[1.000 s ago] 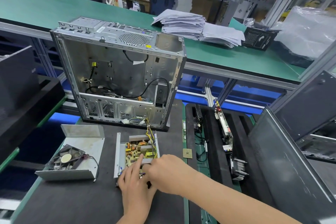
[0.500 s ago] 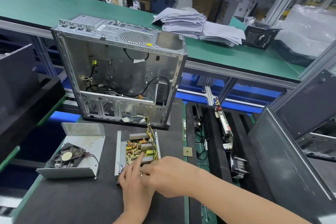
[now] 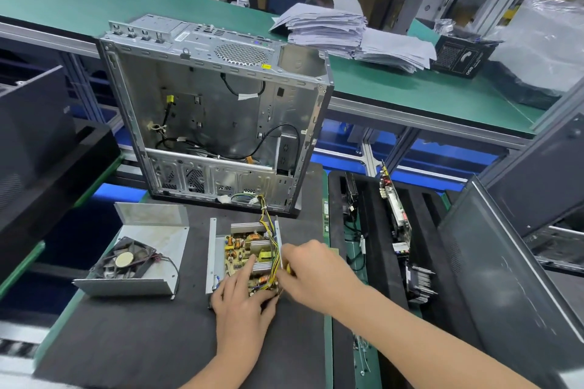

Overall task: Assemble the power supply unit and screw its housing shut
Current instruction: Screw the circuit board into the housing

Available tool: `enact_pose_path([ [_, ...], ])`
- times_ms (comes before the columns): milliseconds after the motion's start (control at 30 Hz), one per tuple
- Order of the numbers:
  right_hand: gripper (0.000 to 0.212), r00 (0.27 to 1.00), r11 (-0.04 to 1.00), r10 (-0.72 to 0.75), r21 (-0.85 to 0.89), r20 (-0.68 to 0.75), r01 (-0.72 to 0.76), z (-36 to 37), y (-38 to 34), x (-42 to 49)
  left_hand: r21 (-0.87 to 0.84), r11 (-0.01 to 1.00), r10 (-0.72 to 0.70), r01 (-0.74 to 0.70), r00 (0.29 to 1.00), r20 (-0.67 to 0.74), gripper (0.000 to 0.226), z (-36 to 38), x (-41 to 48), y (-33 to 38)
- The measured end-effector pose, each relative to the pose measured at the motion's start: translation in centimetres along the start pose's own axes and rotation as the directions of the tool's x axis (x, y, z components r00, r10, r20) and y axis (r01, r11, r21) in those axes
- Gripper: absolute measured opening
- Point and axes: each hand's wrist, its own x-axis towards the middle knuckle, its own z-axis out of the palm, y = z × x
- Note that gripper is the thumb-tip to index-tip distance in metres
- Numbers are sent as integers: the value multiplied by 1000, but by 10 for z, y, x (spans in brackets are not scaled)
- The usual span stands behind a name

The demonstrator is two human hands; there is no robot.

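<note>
Two housing parts lie apart on the table [image 3: 142, 341]: base tray [image 3: 217, 249] with circuit board [image 3: 240, 253], fan cover [image 3: 136, 265] to its left. Closing and screwing remain. Left hand [image 3: 243, 300] rests flat-fingered on the board's near end; right hand [image 3: 313, 268], curled at the tray's right edge, seemingly pinches yellow wires [image 3: 271, 230].

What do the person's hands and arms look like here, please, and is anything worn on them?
Nothing is worn. The left hand and right hand have no gloves, and no ring, watch or wrist strap shows. The left forearm and right forearm are uncovered too, with no sleeve in view.
</note>
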Motion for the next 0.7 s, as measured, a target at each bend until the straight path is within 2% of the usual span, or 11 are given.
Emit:
enact_pose_path([
  [100,21,997,996,62,66,-34,-60,-8,13,-2,6,1000,-3,3,1000,14,22,0,0,-2],
  [267,15,997,994,52,94,-65,-46,-12,19,0,-10,1000,-6,6,1000,13,23,1,0,-5],
  [533,14,998,995,56,74,35,-59,-6,16,5,-1,991,133,-133,991,13,25,-8,-1,-11],
  [700,11,997,997,39,62,73,-44,-4,14,8,-5,992,128,-128,992,-11,27,-8,0,-9],
])
